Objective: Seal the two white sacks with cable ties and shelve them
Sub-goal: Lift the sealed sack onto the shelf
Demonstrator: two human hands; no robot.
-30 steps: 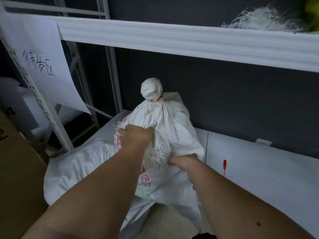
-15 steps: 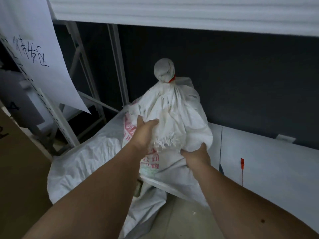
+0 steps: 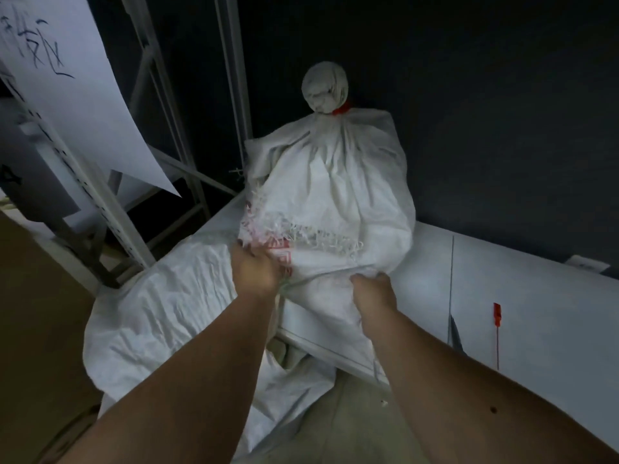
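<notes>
Both hands hold the tied sack: our left hand grips its printed lower side, our right hand pinches its bottom fold | sack upright on the shelf board, red cable tie round its neck | second sack slumped lower left, touching | spare red cable tie on the board at right | paper sign hangs upper left, shelf upright beside it.

Bare arms, bare hands

No sleeves reach the forearms; left hand and right hand wear nothing (a small dark mole marks the right forearm).
</notes>
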